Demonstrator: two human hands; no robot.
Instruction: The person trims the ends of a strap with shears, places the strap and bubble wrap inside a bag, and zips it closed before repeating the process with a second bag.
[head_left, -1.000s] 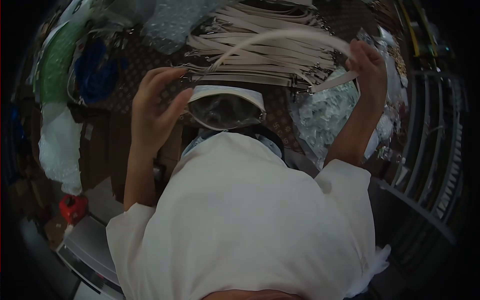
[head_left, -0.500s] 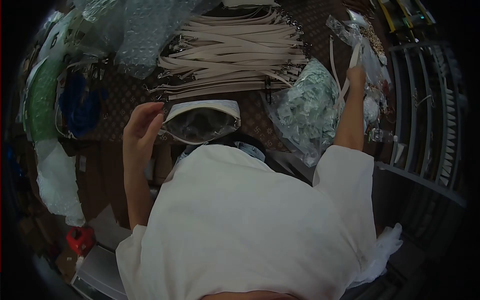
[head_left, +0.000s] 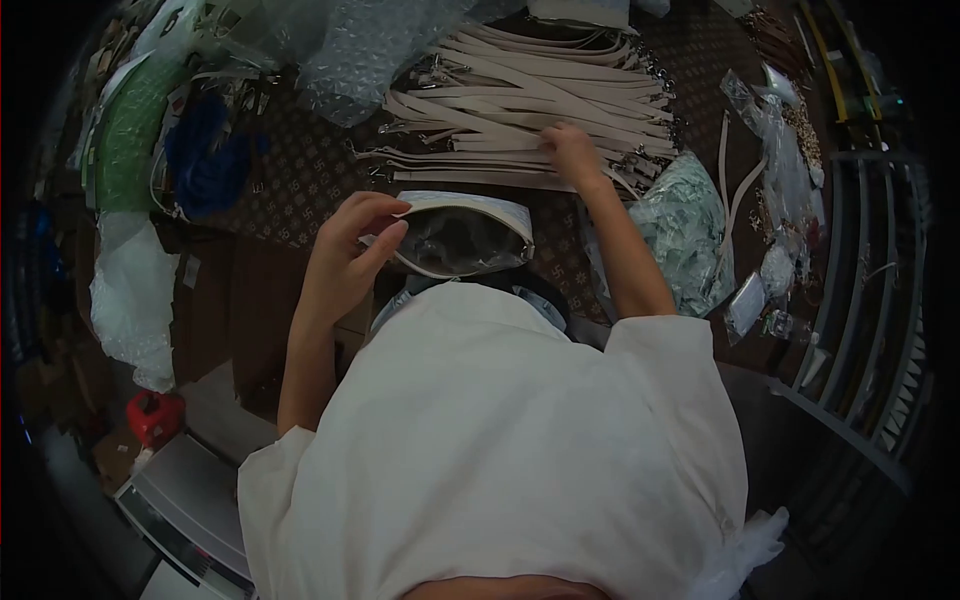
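A small pouch [head_left: 463, 213] with a pale patterned outside and a dark lining stands with its mouth gaping at the table's near edge. My left hand [head_left: 352, 252] is at the pouch's left rim, thumb and forefinger apart. Beyond the pouch lies a wide pile of beige straps [head_left: 500, 105] with metal clasps at their ends. My right hand [head_left: 575, 158] reaches onto the front of this pile, its fingers bent together around a strap; the fingertips are partly hidden. A separate loose strap [head_left: 738, 200] lies curved on the right.
A clear bag of pale green wrapped pieces [head_left: 680, 235] sits right of the pouch. Bubble wrap [head_left: 365, 60] and a blue bundle [head_left: 207, 160] are on the left. Another pouch [head_left: 580, 12] lies behind the straps. A metal rack [head_left: 850, 270] stands at the far right.
My right hand has let go of the loose strap on the right and moved left onto the strap pile. My left hand stays beside the pouch. The view has shifted.
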